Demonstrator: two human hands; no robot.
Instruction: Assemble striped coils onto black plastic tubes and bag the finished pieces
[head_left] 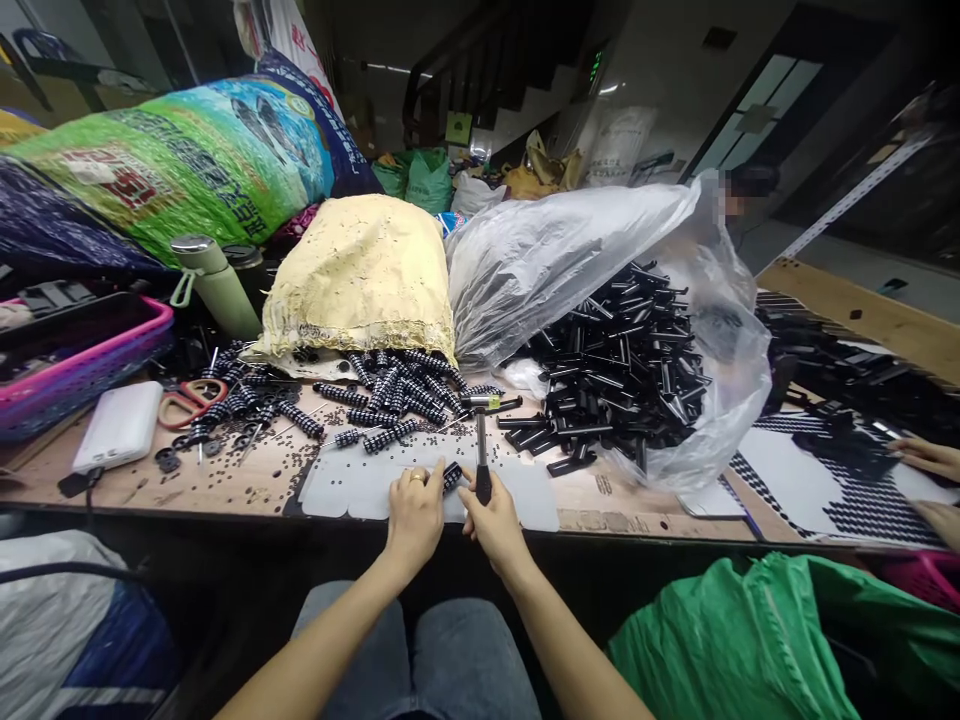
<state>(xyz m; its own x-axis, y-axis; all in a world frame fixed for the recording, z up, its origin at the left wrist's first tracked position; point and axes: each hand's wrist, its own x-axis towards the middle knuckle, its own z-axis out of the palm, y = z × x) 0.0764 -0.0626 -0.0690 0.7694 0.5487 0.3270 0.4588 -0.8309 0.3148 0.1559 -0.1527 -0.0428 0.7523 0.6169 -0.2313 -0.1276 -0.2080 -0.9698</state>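
Observation:
At the table's front edge, my left hand (415, 508), with a ring on one finger, is closed on a black studded roller (451, 477). Just to its right, my right hand (491, 520) grips the dark handle of a small hammer (482, 450), whose head points away from me. Both hands are over a pale plastic sheet (345, 485) scattered with tiny dark bits. Behind it, more black studded rollers (397, 390) spill from a yellow woven sack (367, 265). Black plastic handle-like parts (607, 370) are heaped in a clear plastic bag (570, 250) at right.
On the left are red-handled scissors (191, 403), a white power bank (120, 425), a green flask (217, 285) and a pink basket (161, 318). Another person's hands (930, 458) are at far right, near black parts. A green sack (720, 640) stands below the table edge.

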